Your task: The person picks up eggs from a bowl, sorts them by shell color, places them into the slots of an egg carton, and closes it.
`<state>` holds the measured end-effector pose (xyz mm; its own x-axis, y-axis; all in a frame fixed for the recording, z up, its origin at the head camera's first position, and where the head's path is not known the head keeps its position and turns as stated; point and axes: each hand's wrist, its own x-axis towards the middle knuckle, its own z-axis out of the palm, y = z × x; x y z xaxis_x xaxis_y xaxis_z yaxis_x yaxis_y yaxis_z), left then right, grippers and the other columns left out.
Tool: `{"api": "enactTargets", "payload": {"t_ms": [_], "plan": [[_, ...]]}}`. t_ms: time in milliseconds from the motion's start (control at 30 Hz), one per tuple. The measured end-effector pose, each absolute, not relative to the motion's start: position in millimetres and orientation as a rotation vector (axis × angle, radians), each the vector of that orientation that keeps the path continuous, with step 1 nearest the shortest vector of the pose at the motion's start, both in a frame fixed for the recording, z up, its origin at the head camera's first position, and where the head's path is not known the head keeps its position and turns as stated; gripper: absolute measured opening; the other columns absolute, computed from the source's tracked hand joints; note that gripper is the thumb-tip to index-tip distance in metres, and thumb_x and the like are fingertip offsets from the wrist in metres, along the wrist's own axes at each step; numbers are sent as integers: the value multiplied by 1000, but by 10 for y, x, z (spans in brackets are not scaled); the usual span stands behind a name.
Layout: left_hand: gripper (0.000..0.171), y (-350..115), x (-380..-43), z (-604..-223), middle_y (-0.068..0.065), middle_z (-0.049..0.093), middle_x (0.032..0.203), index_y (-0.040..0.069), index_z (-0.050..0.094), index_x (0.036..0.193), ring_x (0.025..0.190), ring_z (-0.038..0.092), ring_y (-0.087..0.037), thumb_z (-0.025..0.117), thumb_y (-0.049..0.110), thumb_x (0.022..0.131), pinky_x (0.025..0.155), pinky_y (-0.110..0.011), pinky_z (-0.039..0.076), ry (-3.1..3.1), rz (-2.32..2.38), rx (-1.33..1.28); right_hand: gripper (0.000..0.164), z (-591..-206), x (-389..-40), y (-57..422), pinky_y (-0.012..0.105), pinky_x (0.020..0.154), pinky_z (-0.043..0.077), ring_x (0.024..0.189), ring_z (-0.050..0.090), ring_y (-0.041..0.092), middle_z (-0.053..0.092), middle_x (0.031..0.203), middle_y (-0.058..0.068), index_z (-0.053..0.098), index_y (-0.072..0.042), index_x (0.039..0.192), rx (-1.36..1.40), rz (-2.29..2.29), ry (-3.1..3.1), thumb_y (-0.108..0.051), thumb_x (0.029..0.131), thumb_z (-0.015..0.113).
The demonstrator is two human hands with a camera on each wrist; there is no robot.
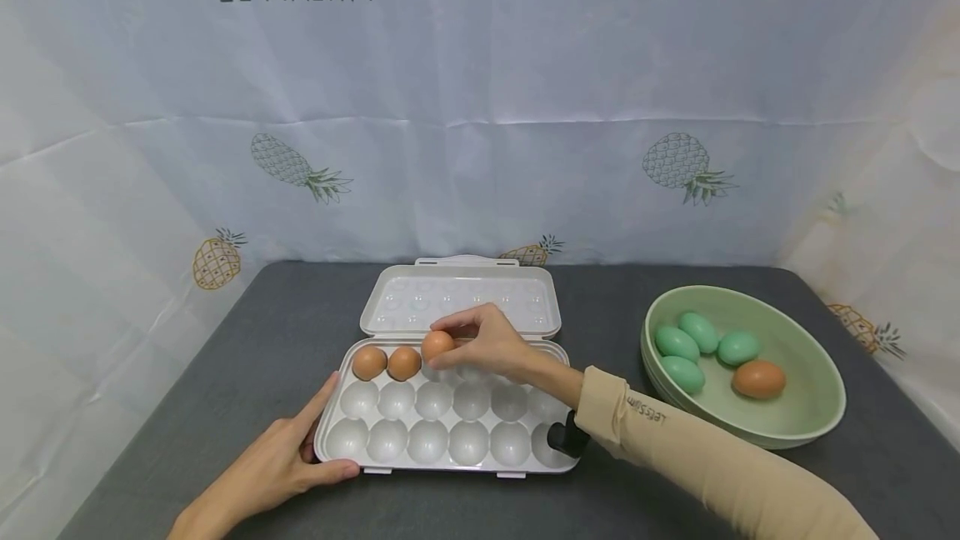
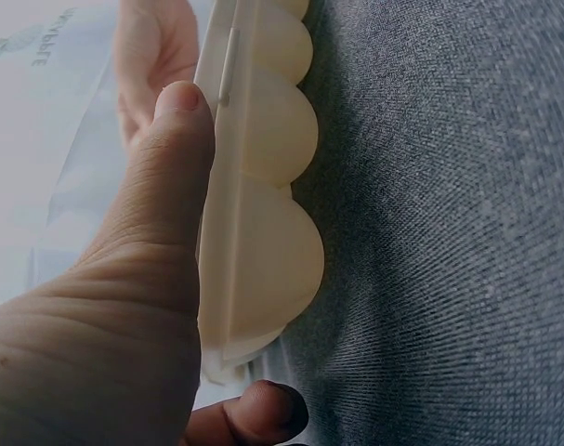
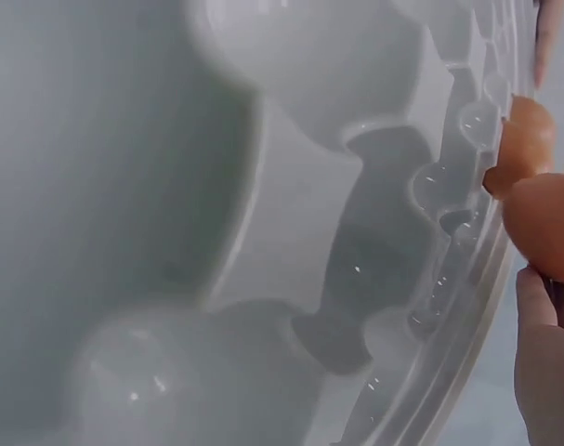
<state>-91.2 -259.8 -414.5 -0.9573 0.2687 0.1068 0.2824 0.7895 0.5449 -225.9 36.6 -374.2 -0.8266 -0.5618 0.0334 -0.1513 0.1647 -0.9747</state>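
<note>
A white egg carton (image 1: 450, 461) lies with its lid (image 1: 461, 298) folded back. In its far row, two brown eggs sit side by side at the left, one of them the leftmost egg (image 1: 369, 362). My right hand (image 1: 487, 344) pinches another brown egg (image 1: 437, 346) over the third cup of that row. The right wrist view shows this held egg (image 3: 546, 226) at the fingertips, beside the seated eggs. My left hand (image 1: 277, 461) holds the carton's near left corner, its thumb along the front edge and its fingers down the left side.
On the right stands a green bowl (image 1: 813, 402) holding several green eggs (image 1: 738, 347) and one brown egg (image 1: 759, 379). A dark grey table (image 1: 247, 373) lies under everything. Behind it hangs a pineapple-print curtain (image 1: 480, 173).
</note>
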Motion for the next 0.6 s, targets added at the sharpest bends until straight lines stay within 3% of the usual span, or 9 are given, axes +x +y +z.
{"api": "enactTargets", "payload": {"t_ms": [600], "plan": [[112, -2587, -919, -4161, 20, 41, 62, 5, 24, 162, 56, 39, 7, 87, 43, 78, 57, -19, 36, -2930, -904, -463, 46, -3795, -2225, 355, 17, 81, 55, 92, 71, 8, 77, 113, 15, 76, 1, 117, -756, -1545, 2247, -3, 72, 89]]}}
